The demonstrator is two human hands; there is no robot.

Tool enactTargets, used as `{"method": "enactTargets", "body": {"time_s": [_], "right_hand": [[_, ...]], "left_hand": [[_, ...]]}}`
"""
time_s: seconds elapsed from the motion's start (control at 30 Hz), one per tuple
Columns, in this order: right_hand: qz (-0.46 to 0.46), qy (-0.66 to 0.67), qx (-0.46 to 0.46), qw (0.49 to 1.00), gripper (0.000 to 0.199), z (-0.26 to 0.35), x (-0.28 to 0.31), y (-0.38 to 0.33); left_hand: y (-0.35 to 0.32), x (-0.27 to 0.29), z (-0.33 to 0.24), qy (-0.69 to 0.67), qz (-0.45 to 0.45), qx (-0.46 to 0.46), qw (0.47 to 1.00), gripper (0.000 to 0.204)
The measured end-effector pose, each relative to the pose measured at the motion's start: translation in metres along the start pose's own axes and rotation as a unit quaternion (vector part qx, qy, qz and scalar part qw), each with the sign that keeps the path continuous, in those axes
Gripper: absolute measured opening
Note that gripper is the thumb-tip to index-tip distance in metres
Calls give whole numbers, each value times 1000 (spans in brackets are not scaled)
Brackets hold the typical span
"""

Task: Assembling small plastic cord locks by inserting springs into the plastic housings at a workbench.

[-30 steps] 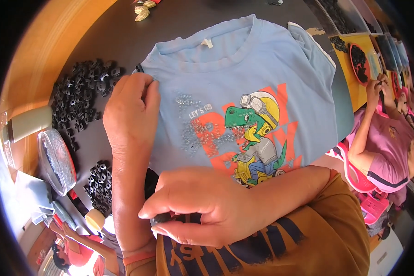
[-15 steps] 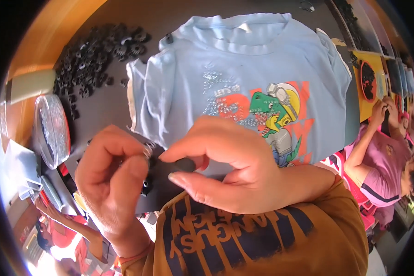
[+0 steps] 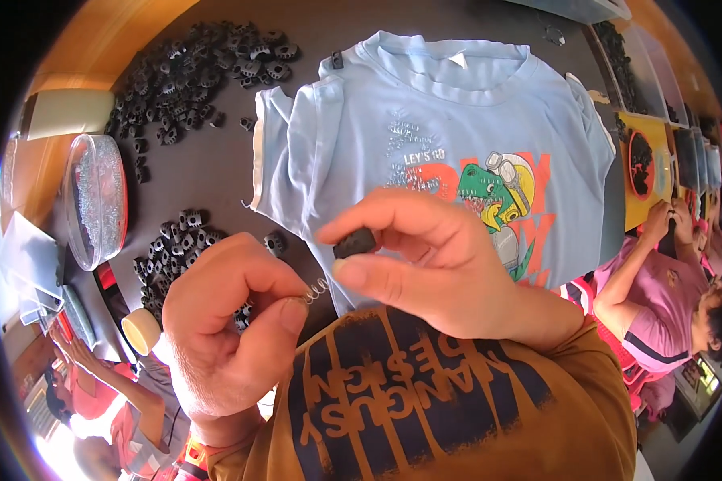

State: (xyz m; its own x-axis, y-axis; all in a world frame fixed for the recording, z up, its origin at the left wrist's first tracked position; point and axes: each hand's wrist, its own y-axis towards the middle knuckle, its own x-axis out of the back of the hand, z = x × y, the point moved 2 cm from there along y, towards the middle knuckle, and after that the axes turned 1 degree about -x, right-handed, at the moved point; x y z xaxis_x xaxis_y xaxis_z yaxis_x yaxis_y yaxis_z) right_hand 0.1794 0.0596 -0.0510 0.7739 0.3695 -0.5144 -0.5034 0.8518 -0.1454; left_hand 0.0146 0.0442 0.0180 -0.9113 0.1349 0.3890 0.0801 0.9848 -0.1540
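Observation:
My left hand (image 3: 237, 333) pinches a small coiled wire spring (image 3: 317, 290) between thumb and forefinger, and the coil sticks out toward the right. Between the thumb and fingers of my right hand (image 3: 449, 276) is a small black plastic piece (image 3: 354, 242), like a cord lock part. The spring's free end lies very close to that piece and to my right thumb; whether they touch I cannot tell. Beneath and beyond my right hand a light blue T-shirt (image 3: 353, 160) with a cartoon print lies spread on the dark table (image 3: 361, 18), with clear beads or springs on its front.
Loose black pieces form a far pile (image 3: 184, 88) and a nearer pile (image 3: 176, 248). A clear round tub (image 3: 74, 224) full of springs stands at the left, by a yellowish cup (image 3: 140, 330). Other people (image 3: 666, 280) sit at both sides; a red bowl (image 3: 640, 164) stands at the right.
Both hands have shifted slightly right in the picture, as has the shirt. The spring now points at the black piece, and the near pile beside my left hand has come into sight.

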Motion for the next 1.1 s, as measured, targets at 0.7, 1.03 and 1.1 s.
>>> {"method": "enactTargets", "body": {"time_s": [0.7, 1.03, 1.1], "right_hand": [[39, 166, -140, 975, 25, 7, -2, -1], [84, 201, -129, 967, 24, 3, -2, -3], [58, 224, -147, 962, 27, 3, -3, -3]], "left_hand": [[3, -5, -1, 18, 6, 10, 1000, 5], [3, -10, -2, 105, -49, -78, 990, 9], [4, -11, 0, 112, -54, -90, 988, 10]]}}
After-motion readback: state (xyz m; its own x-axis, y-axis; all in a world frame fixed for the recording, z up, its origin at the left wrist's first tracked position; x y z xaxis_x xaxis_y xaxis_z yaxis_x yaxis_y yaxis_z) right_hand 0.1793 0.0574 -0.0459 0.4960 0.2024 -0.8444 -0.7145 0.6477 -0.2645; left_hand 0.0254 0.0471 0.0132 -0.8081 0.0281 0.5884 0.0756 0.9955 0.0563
